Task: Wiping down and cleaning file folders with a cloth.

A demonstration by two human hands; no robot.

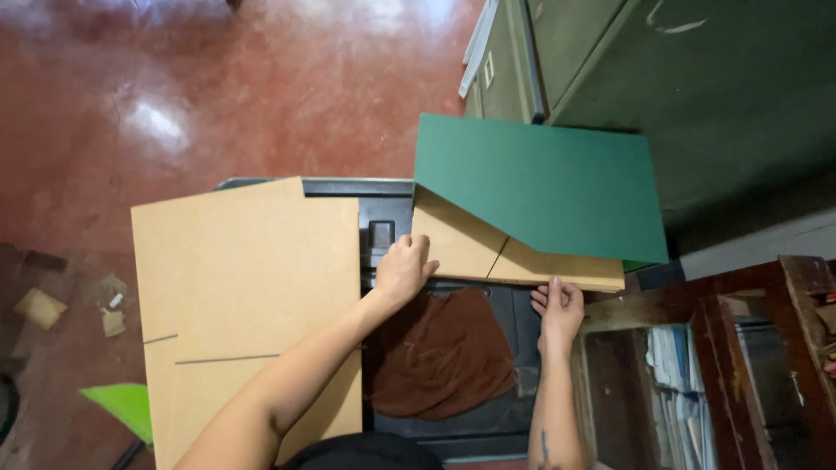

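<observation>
Two hands work on one folded piece at the centre of the frame. The left hand lies palm down with its fingers curled over the near left corner of a tan board, pressing on it rather than gripping around it. The right hand sits at the board's lower edge further right, fingers spread and open, their tips touching the edge; nothing is clamped in it. A green cover sheet lies over the upper and right part of the tan board, its lower edge running diagonally so that a tan wedge shows beneath. A crease line crosses that wedge between the hands.

Both pieces rest on a dark machine that serves as the worktop, with a brown cloth draped over it just below the hands. To the left, a large tan sheet overhangs the machine, with two thin slits near its lower left. A green metal cabinet fills the upper right, a wooden crate with papers the lower right, and the red floor the upper left.

Judging from the flat pressing pose, the step in hand looks like squaring or holding the board against the green sheet. Any further shift would call for keeping the left corner pinned while the right fingertips nudge the edge evenly.
</observation>
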